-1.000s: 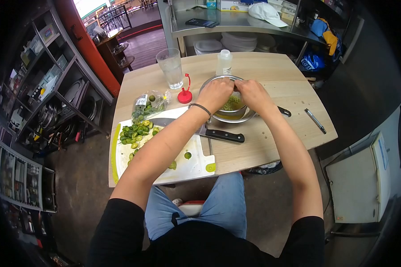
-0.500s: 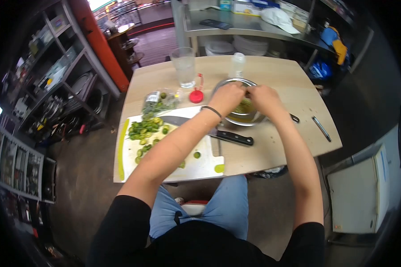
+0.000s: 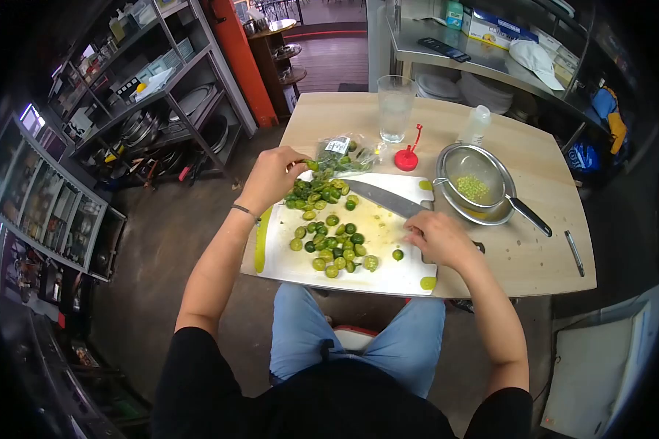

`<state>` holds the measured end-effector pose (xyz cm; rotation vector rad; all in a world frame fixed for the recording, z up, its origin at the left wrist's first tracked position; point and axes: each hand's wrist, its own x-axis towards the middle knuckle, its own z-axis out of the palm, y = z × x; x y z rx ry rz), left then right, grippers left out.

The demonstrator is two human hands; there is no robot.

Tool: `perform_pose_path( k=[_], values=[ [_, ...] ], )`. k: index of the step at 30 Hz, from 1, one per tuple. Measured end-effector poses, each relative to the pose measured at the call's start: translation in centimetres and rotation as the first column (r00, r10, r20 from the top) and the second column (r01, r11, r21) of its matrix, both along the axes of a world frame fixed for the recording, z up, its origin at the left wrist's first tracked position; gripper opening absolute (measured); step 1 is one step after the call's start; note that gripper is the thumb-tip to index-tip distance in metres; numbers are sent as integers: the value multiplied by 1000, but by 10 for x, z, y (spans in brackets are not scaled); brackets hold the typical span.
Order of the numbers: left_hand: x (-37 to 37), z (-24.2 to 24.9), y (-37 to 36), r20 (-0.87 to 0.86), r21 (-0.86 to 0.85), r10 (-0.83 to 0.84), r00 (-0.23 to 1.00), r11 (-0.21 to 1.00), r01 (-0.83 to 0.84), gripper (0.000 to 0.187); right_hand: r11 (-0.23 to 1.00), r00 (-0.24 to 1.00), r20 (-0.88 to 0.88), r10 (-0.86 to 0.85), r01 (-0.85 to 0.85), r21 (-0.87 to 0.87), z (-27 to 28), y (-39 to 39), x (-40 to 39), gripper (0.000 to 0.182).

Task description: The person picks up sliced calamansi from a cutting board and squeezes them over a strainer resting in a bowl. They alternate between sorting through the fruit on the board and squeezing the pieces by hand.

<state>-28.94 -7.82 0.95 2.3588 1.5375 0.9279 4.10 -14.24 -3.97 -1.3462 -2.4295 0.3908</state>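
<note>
My left hand (image 3: 273, 175) pinches a squeezed lime half (image 3: 312, 165) at the far left corner of the white cutting board (image 3: 388, 274). Just below it is a heap of squeezed lime halves (image 3: 316, 194). My right hand (image 3: 444, 240) hovers at the board's right side, fingers loosely bent and apart, with nothing seen in them. It covers part of the handle of a knife (image 3: 381, 196), whose blade lies across the board. Small whole or cut green limes (image 3: 337, 245) lie in the middle. A strainer (image 3: 476, 174) with seeds in it rests on a metal bowl (image 3: 490, 218).
Behind the board are a plastic bag of limes (image 3: 342, 152), a glass of water (image 3: 395, 110) and a red cap (image 3: 406, 159). A clear bottle (image 3: 476, 124) stands behind the strainer. A pen (image 3: 574, 253) lies at the table's right.
Both hands have left the strainer. My left hand has moved left to the heap with a lime half; my right hand has come down to the knife handle. The view has shifted.
</note>
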Motion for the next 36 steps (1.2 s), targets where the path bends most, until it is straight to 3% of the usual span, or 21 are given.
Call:
perform_pose_path(
  k=[3,6,10,13,17,20,23,24,27,28,29,31,33,36],
  values=[
    [-18,-32,4,-100,-3,11,995,1000,-11,15,1000,1000,8,15,-15,-8,-11,-12,-13,28],
    [-24,-51,2,-94,-83,12,996,996,-20,17,997,999,20,-29,30,-67,-9,-21,-20,30],
    [-24,-51,-1,-73,-118,18,997,993,-27,20,983,996,54,-65,73,-167,-1,-30,-23,29],
    [-26,-49,1,-50,-115,15,999,993,-21,21,997,992,110,58,-53,-48,-8,-36,-21,24],
    [-24,-45,-3,-73,-104,-5,997,995,-3,21,995,992,120,34,-22,-101,-6,-35,-24,21],
    [-20,-42,-8,-48,-77,3,999,997,-7,20,999,997,75,8,-4,-54,2,-30,-16,16],
    [-21,-47,-12,-16,-96,-22,1000,995,21,19,998,990,-140,-37,44,42,38,-20,8,12],
    [-17,-47,-17,-3,-97,-49,999,994,49,19,984,991,-127,-41,62,165,41,-7,27,14],
    [-6,-47,-29,4,-47,-5,1000,999,5,18,944,967,-106,-232,250,214,90,10,58,18],
    [-5,-50,-31,2,53,12,1000,999,-12,17,929,953,-95,-289,303,211,99,19,69,20],
    [-2,-53,-34,4,151,33,999,988,-34,17,924,948,-94,-303,317,214,100,29,81,20],
    [10,-53,-41,-31,188,72,997,980,-65,16,916,949,52,-310,283,284,88,50,100,16],
    [23,-52,-46,-25,208,-94,995,973,97,16,922,940,110,-322,285,263,75,65,108,15],
    [34,-55,-45,-154,134,-160,975,974,181,16,932,930,169,-325,285,225,63,79,113,12]
  ],
)
